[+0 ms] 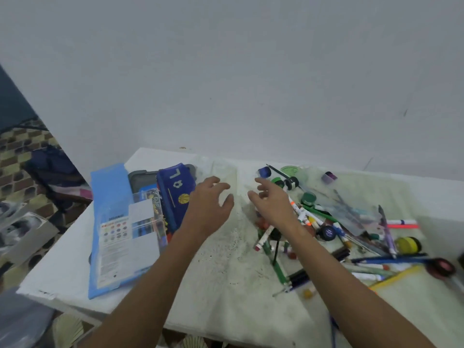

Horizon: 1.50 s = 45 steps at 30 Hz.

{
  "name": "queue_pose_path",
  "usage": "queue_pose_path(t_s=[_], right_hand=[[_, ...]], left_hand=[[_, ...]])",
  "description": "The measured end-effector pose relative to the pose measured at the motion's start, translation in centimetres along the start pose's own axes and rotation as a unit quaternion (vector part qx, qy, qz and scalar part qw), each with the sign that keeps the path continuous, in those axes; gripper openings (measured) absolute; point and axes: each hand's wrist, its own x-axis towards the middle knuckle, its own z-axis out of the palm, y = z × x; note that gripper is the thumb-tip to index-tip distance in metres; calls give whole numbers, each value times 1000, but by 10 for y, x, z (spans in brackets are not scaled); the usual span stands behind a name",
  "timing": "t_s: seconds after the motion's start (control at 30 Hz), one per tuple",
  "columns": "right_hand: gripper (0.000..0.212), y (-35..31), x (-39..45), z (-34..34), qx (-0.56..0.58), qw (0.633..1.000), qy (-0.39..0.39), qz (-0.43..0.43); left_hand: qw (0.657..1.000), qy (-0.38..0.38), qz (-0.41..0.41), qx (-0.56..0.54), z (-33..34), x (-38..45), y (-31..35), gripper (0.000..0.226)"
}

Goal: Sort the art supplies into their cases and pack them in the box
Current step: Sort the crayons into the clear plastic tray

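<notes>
My left hand (209, 205) hovers open over the table's middle, right beside a dark blue pencil case (175, 194) with a yellow shell badge. My right hand (272, 203) is open too, fingers spread, above the left end of a heap of markers and pens (308, 219). Small paint pots lie in the heap: a green one (308, 198), a yellow one (408, 244) and a blue one (265, 172). A light blue flat plastic case (110, 197) with a colour chart label lies at the left, with a clear case (148, 217) on top of it.
A grey tray-like box (138, 178) sits behind the cases. A yellow-edged zip pouch (411, 292) lies at the right front. The white table (75, 270) stands against a grey wall; its left edge drops to a patterned floor with clutter.
</notes>
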Motion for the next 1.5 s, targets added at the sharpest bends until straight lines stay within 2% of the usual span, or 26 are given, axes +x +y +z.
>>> queue_pose_path(t_s=[0.17, 0.4, 0.6, 0.77, 1.0, 1.1, 1.23, 1.4, 1.5], right_hand=[[45, 24, -15, -81, -23, 996, 85, 14], [56, 86, -41, -174, -90, 973, 188, 103], [73, 119, -55, -183, -108, 955, 228, 158], [90, 122, -54, -173, -72, 959, 192, 197], [89, 112, -49, -167, -24, 958, 215, 189], [89, 108, -51, -172, 10, 957, 240, 160], [94, 93, -63, -192, 27, 964, 243, 100], [102, 75, -123, -215, 54, 975, 208, 52], [108, 78, -172, -215, 73, 985, 151, 50]], left_hand=[[993, -68, 63, -73, 41, 33, 62, 34], [981, -173, 61, -69, 93, 82, 127, 46], [969, -240, 60, -7, 125, 119, 139, 65], [958, -282, 47, -18, 139, 130, 140, 71], [961, -250, 17, -117, 146, 138, 135, 74], [963, -207, -3, -175, 135, 139, 139, 75], [948, -177, -16, -263, 97, 127, 153, 78], [949, -195, 22, -246, 32, 44, 152, 97], [951, -187, 9, -247, 21, -29, 138, 111]])
